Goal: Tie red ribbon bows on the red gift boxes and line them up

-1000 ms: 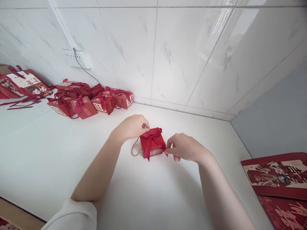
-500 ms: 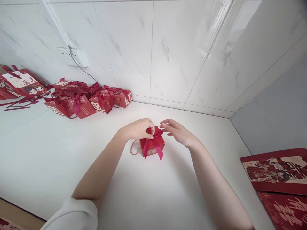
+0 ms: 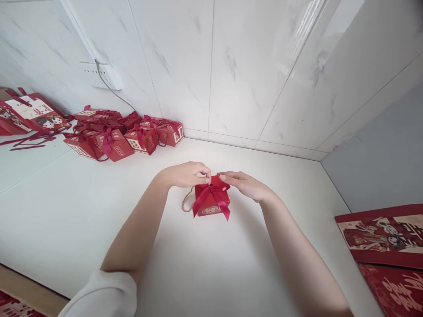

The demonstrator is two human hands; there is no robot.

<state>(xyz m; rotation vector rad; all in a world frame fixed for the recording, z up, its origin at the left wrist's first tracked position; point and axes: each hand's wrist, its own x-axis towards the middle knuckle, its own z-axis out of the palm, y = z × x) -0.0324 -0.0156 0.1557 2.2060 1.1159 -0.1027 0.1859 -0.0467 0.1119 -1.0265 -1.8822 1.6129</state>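
A small red gift box (image 3: pixel 208 203) stands on the white tabletop, with a crimson ribbon (image 3: pixel 216 189) tied in a bow across its top and two tails hanging down the near side. From its left side comes a twisted tan cord handle (image 3: pixel 184 203). My left hand (image 3: pixel 188 174) pinches at the bow's left side, thumb and fingertips together on the ribbon; the exact grip is partly hidden. My right hand (image 3: pixel 246 184) rests against the box's top right corner, fingers stretched out and touching beside the bow's right loop.
Several finished red boxes with ribbons (image 3: pixel 115 145) are grouped at the back left by the wall. Loose ribbon strips (image 3: pixel 33 138) and red paper bags (image 3: pixel 42 115) lie farther left. A wall socket (image 3: pixel 99 75) has a grey cable. Red printed bags (image 3: pixel 380 259) lie at the right.
My right hand has come down from above onto the box's right corner. My left fingers have shifted slightly up off the bow's knot, and the ribbon tails have spread apart.
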